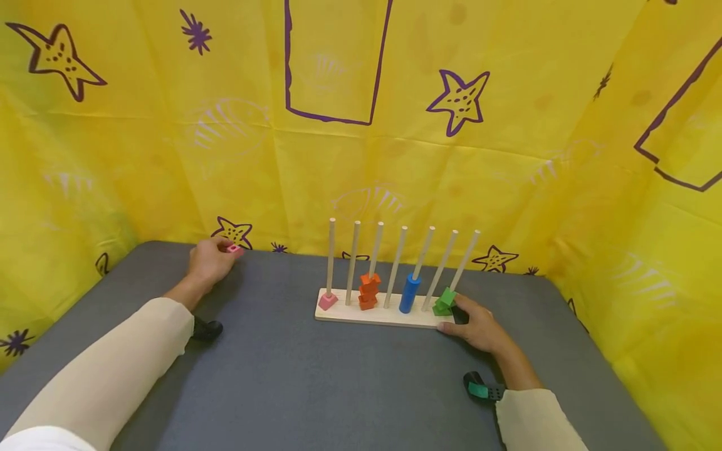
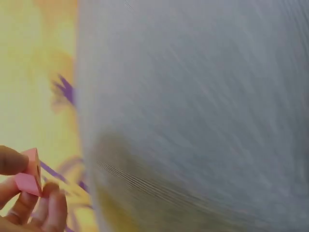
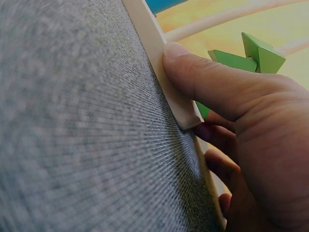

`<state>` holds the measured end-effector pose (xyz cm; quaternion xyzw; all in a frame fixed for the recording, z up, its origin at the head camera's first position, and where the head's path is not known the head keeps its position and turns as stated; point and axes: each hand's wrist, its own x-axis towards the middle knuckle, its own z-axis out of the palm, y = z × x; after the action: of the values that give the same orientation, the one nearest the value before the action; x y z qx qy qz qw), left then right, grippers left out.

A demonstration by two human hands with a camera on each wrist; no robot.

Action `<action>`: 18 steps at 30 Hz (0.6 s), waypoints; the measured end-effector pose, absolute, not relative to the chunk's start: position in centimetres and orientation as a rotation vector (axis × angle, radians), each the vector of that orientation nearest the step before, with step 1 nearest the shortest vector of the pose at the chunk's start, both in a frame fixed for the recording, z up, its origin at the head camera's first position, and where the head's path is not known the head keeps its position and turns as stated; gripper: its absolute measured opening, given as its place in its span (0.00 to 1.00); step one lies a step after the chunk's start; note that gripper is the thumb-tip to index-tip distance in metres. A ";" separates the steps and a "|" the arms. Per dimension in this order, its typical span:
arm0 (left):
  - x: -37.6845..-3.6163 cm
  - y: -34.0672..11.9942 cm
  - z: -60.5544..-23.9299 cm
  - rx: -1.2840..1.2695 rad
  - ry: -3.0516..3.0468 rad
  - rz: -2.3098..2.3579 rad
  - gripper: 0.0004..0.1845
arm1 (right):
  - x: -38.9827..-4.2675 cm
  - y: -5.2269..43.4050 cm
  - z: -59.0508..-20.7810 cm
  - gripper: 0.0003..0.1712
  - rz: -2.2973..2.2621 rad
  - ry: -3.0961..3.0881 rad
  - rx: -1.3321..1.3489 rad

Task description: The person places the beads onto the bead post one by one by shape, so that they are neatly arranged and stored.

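Note:
Near the table's far left edge, my left hand (image 1: 207,262) pinches a small pink block (image 1: 235,250) with a hole in it; the left wrist view shows the pink block (image 2: 29,183) between thumb and fingers. My right hand (image 1: 479,324) holds the right end of a wooden peg board (image 1: 372,317), thumb on its front edge. Several upright pegs stand on the board. A pink block (image 1: 328,302) sits on the leftmost peg, orange blocks (image 1: 368,293) are stacked on the third, a blue cylinder stack (image 1: 409,294) on the fifth, and green triangular blocks (image 1: 444,302) on the rightmost.
The board stands on a dark grey table (image 1: 316,388), toward its far side. A yellow curtain (image 1: 338,163) with purple starfish drawings hangs behind and along both sides of the table.

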<state>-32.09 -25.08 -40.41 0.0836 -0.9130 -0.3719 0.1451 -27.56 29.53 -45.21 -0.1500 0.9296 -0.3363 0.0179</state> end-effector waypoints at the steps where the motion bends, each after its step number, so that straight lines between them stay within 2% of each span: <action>1: -31.9 -24.5 -39.8 0.207 -2.617 -1.076 0.20 | -27.6 29.5 -45.3 0.49 -1.046 2.890 -0.469; 10: -30.3 -20.0 -34.3 -0.075 -2.534 -1.197 0.20 | -27.5 29.5 -45.1 0.47 -1.059 2.885 -0.477; 18: -28.0 -16.7 -30.2 -0.182 -2.464 -1.395 0.19 | -27.4 29.4 -45.1 0.45 -1.051 2.889 -0.493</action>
<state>-28.04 -16.69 -30.21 -0.0636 -0.8584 -0.4859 0.1516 -27.38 29.43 -45.11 -0.1582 0.9278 -0.3377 0.0140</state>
